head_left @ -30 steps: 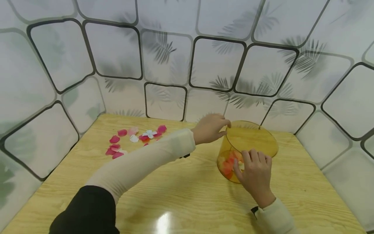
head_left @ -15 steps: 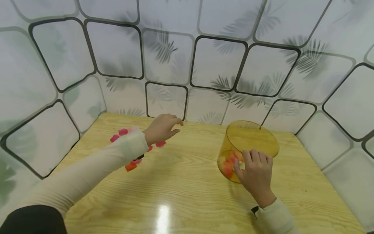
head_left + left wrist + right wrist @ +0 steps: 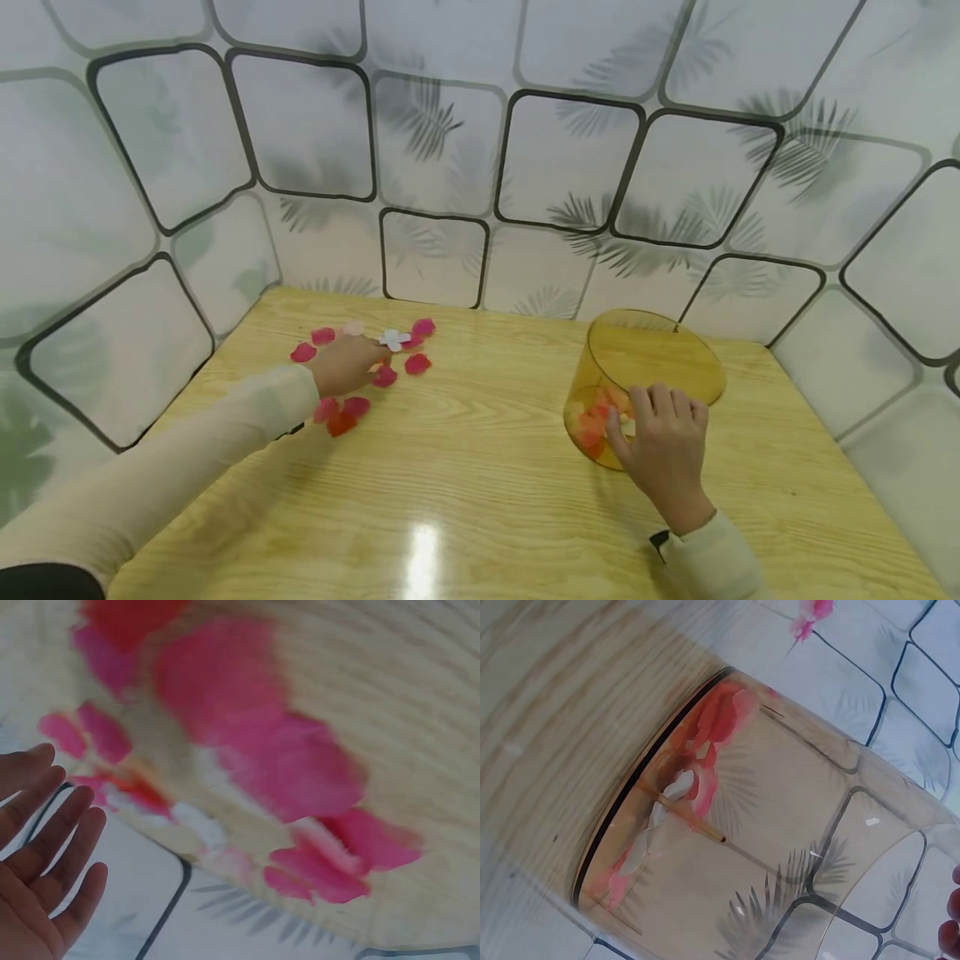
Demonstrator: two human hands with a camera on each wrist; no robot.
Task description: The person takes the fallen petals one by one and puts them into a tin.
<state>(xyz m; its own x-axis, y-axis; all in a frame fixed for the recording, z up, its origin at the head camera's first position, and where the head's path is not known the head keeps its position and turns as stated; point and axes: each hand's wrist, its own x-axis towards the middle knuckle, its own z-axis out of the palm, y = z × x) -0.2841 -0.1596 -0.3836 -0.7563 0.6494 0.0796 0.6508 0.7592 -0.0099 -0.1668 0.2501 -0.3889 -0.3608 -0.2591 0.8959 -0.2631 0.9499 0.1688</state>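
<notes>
My left hand (image 3: 347, 365) is low over scattered artificial petals (image 3: 417, 364) at the table's left. Its fingers look straight and slightly spread in the left wrist view, with red and pink petals (image 3: 292, 765) in front of them and nothing in the palm. Just beyond the fingertips lies a white flower-shaped piece (image 3: 392, 339). On the right stands a see-through amber cylinder (image 3: 588, 379) with an open top. My right hand (image 3: 667, 446) holds its near rim, fingers over the edge and thumb against the outer wall. Red, pink and white petals (image 3: 724, 716) lie in its bottom.
A wood-grain table (image 3: 480, 483) carries everything. Behind and at both sides hangs a pale sheet (image 3: 442, 167) with dark rounded squares and grey leaves. The stretch of table between the petals and the cylinder shows bare wood.
My left hand has moved left from the cylinder's rim and down over the petals. The right hand and the cylinder stay in place.
</notes>
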